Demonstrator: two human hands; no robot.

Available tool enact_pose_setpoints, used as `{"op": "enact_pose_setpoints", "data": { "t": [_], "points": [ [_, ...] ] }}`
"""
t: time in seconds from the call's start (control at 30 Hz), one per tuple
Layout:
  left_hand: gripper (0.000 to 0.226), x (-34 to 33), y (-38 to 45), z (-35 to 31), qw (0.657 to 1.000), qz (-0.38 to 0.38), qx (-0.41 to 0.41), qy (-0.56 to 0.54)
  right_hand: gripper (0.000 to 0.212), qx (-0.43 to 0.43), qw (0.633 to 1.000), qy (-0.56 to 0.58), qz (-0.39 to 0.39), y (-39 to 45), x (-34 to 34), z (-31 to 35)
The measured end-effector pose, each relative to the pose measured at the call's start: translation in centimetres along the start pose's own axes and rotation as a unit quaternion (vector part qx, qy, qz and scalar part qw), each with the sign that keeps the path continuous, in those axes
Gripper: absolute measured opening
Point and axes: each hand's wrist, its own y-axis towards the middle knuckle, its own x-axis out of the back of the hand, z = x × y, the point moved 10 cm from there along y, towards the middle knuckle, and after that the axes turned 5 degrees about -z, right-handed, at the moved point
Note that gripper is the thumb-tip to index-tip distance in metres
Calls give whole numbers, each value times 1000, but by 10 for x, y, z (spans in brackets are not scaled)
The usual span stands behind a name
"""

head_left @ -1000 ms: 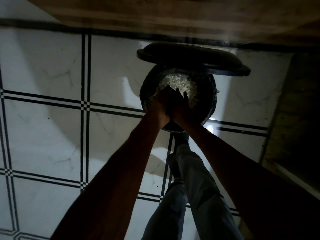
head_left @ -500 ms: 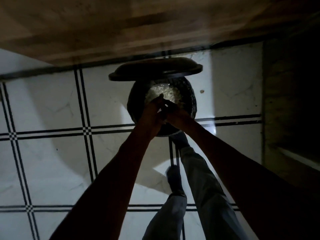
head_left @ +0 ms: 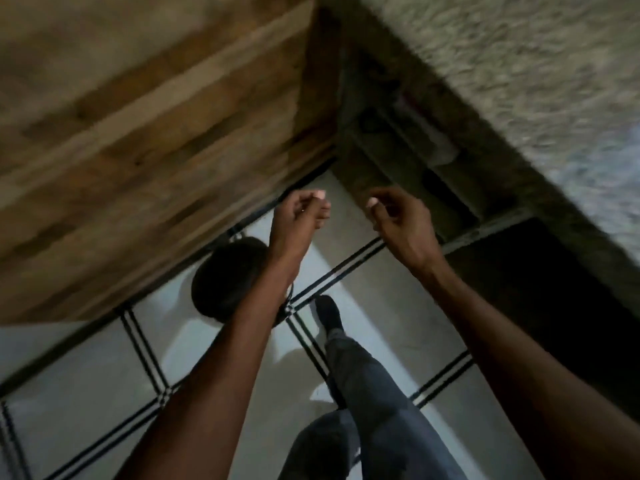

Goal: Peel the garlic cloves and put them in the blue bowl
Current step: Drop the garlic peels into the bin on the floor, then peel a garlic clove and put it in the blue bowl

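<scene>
Neither garlic cloves nor a blue bowl are in view. My left hand (head_left: 300, 216) and my right hand (head_left: 394, 216) hang in the air in front of me, a hand's width apart. Their fingers are loosely curled, and I see nothing held in either one. Both hands are above the tiled floor, near the corner of a wooden cabinet. The picture is blurred by motion.
A dark round bin (head_left: 230, 271) with its lid down stands on the white tiled floor (head_left: 86, 393) under my left forearm. The wooden cabinet front (head_left: 138, 133) fills the upper left. A speckled stone counter (head_left: 519, 64) runs along the upper right. My foot (head_left: 329, 313) is beside the bin.
My hands have come up out of the open bin and moved apart. The bin's lid has dropped shut. My view has swung up and right toward the counter.
</scene>
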Motion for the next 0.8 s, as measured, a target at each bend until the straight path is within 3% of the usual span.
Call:
{"op": "enact_pose_setpoints", "data": {
  "t": [0.23, 0.43, 0.6, 0.67, 0.8],
  "points": [
    [6, -214, -140, -122, 964, 210, -139, 85, 25, -35, 979, 8, -198, -99, 259, 1],
    [9, -378, -232, -143, 902, 340, -207, 166, 22, -113, 940, 34, -319, -190, 402, -68],
    [7, -490, -288, -119, 856, 399, -254, 208, 15, -198, 909, 12, -368, -274, 478, -154],
    [10, -524, -298, -106, 855, 402, -245, 217, 10, -238, 897, 3, -371, -299, 500, -188],
    [21, -577, -298, -78, 864, 385, -212, 246, 23, -288, 869, 23, -402, -315, 548, -245]
  ]
}}
